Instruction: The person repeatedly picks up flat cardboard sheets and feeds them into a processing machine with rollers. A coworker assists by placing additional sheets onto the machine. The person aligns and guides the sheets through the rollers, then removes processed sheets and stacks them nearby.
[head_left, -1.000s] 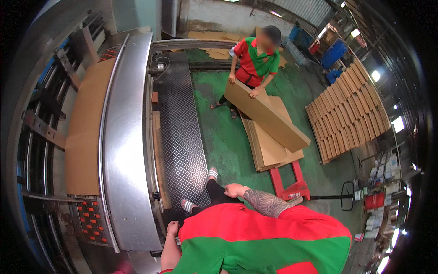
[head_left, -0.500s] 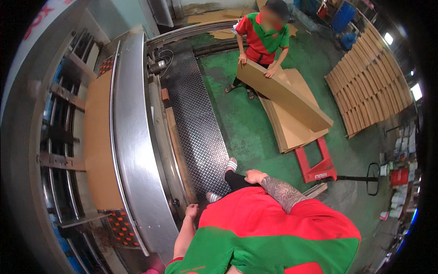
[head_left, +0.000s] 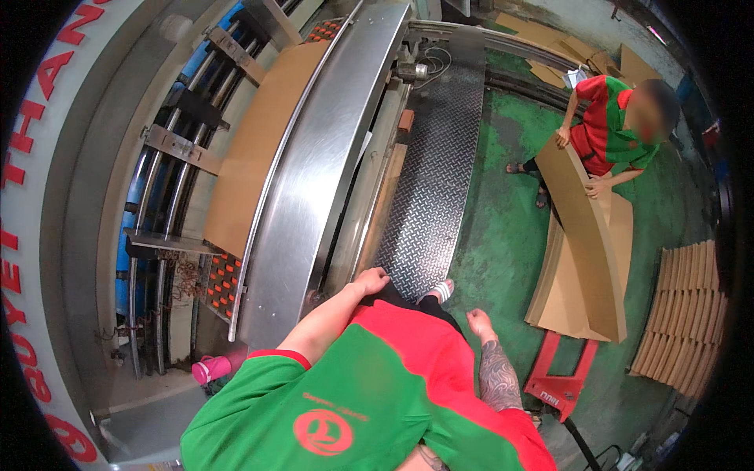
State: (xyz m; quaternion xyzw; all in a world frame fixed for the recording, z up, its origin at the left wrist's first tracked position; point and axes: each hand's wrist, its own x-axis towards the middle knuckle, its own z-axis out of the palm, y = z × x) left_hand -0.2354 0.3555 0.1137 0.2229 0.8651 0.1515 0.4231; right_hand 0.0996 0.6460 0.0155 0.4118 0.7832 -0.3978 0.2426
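Observation:
My left hand [head_left: 372,280] is beside the near end of the long machine's edge, over my dark trouser leg, its fingers curled with nothing visible in them. My right hand [head_left: 479,323] hangs at my other side above the green floor, loosely closed and holding nothing that shows. To my left runs a smooth metal table [head_left: 294,204] of the machine. Behind its rail lies a brown cardboard sheet [head_left: 263,145], touched by neither hand.
A patterned metal walkway [head_left: 432,173] runs along the machine. At the right a co-worker [head_left: 601,118] grips a folded cardboard piece [head_left: 585,228] over a cardboard stack [head_left: 550,294] on a red pallet jack [head_left: 561,381]. Bundled cardboard [head_left: 682,314] stands farther right. A pink container [head_left: 210,369] is at lower left.
My view and body have turned left, so the machine and co-worker appear farther right. My left hand has moved forward, and my right arm hangs lower. The co-worker still holds the cardboard.

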